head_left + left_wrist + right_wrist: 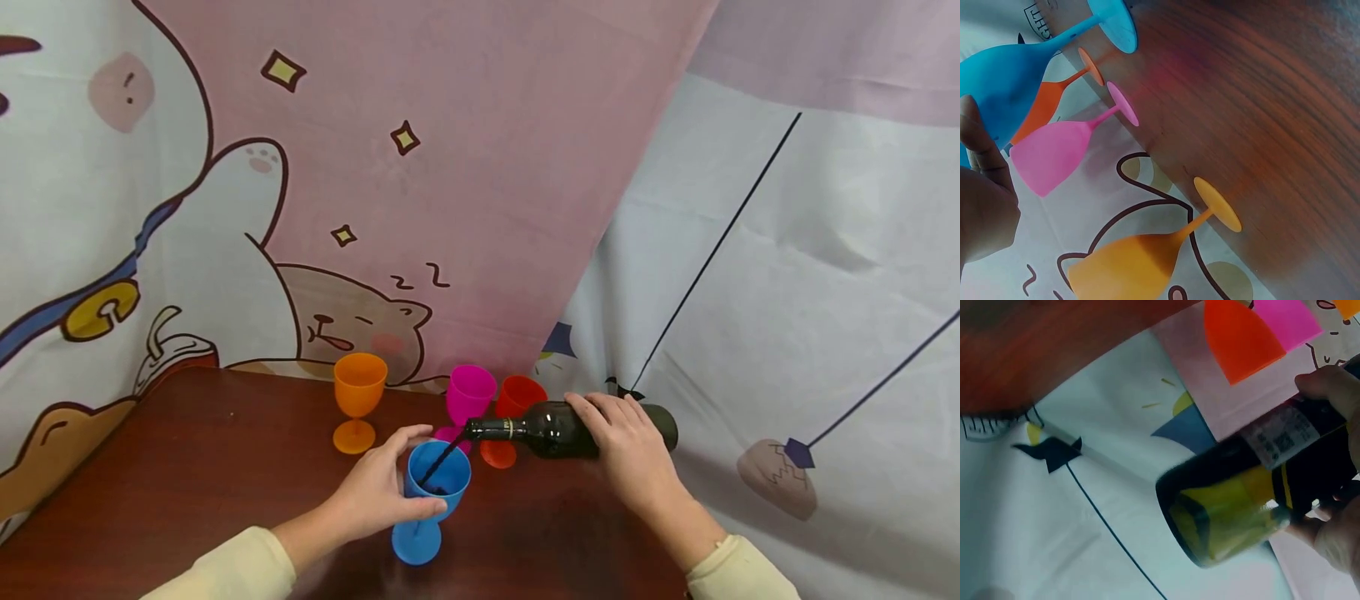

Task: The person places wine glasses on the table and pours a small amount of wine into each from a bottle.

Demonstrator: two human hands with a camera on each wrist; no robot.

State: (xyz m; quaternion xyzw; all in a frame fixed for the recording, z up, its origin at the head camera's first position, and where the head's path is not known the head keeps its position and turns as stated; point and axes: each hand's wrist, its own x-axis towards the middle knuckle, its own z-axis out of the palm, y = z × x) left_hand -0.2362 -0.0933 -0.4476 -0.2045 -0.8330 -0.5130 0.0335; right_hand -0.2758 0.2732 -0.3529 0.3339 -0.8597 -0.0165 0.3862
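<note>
My left hand (378, 492) grips the bowl of a blue plastic goblet (417, 540), thumb in front and fingers on the far side. The goblet stands upright on the table. In my right hand (633, 454) is a dark glass wine bottle (555, 429), held nearly level with its neck pointing left. A dark stream runs from its mouth into the blue goblet, where some dark liquid lies at the bottom. Seen in the right wrist view, the bottle (1229, 512) has a pale label with a printed code, and liquid shows through its base end.
Behind the bottle stand a magenta goblet (471, 392) and a red goblet (520, 395), partly hidden. An orange goblet (360, 387) stands farther left. The brown wooden table (187, 483) meets a printed cloth backdrop (487, 167) at the back and right.
</note>
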